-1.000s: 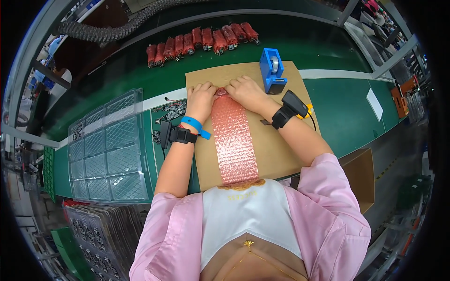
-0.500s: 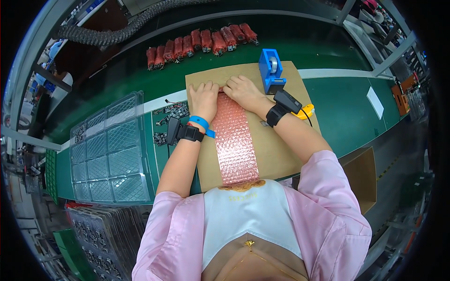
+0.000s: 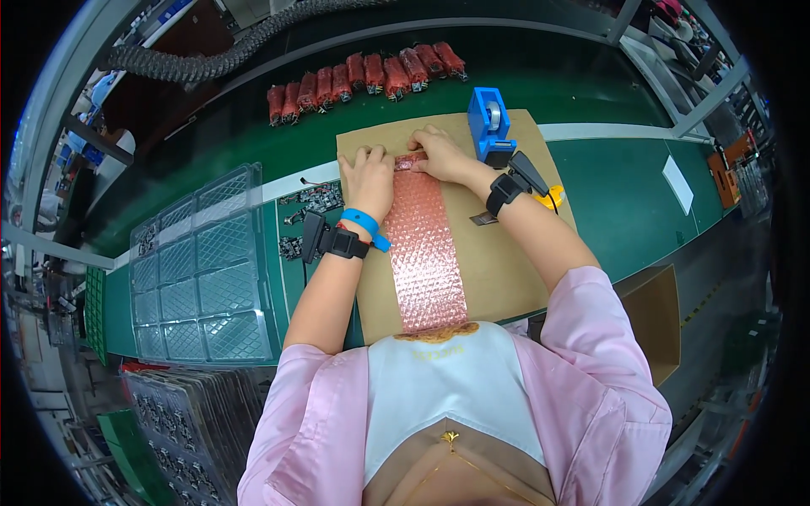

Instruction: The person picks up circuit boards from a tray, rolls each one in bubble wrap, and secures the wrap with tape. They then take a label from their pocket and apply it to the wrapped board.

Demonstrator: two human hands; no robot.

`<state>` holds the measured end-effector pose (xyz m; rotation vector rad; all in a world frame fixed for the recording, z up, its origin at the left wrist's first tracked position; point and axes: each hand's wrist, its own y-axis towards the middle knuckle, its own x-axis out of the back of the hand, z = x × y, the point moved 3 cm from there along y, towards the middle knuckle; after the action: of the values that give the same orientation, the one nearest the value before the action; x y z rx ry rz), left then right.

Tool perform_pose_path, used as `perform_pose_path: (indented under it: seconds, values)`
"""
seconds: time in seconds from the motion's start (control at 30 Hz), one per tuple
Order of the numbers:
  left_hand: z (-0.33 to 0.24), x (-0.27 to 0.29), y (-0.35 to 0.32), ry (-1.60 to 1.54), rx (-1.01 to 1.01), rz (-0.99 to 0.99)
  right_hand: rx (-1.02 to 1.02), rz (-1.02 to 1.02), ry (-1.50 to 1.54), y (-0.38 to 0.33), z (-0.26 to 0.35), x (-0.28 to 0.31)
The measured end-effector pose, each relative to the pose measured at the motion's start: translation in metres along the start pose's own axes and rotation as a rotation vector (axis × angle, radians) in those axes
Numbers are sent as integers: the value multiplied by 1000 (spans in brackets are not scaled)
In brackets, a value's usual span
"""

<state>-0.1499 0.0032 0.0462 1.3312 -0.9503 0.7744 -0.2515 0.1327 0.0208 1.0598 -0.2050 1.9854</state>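
Note:
A long strip of pink bubble wrap [image 3: 426,261] runs from near my body to the far part of a brown cardboard sheet [image 3: 498,261]. Its far end is folded over into a short roll, and what lies inside is hidden. My left hand [image 3: 369,179] has its fingers curled at the left end of that roll, fingertips partly out of sight. At the right end, my right hand [image 3: 440,155] grips the roll between thumb and fingers. Both wrists carry black strapped devices; a blue band [image 3: 364,223] circles the left one.
Several red wrapped bundles [image 3: 371,74] lie in a row at the back. A blue tape dispenser [image 3: 489,126] stands beyond my right hand, a yellow object [image 3: 553,198] by that wrist. Small circuit boards [image 3: 316,202] and a clear compartment tray [image 3: 198,270] are at left.
My right hand has shifted slightly and altered its hold, with its thumb now on the near side of the roll. More of the folded end shows between my hands.

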Motion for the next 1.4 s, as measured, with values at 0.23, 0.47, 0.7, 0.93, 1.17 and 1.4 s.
perform_pose_path:
  seconds: [0.23, 0.47, 0.7, 0.93, 1.17, 1.4]
  values:
    - [-41, -20, -28, -221, 107, 33, 72, -48, -179, -10, 11, -2]
    - [-40, -27, -39, -122, 78, -169, 97, -93, -196, -9, 15, -2]
    - [-39, -24, -36, -314, 214, 54, 85, 13, -263, 7, 61, 15]
    - [-42, -54, -47, -160, 153, -279, 469, 223, -27, 18, 146, -51]
    - [-41, -47, -47, -242, 141, -83, 426, 248, -185, 17, 146, -89]
    - [-38, -43, -49, -186, 96, -20, 407, 244, -193, 12, 155, -87]
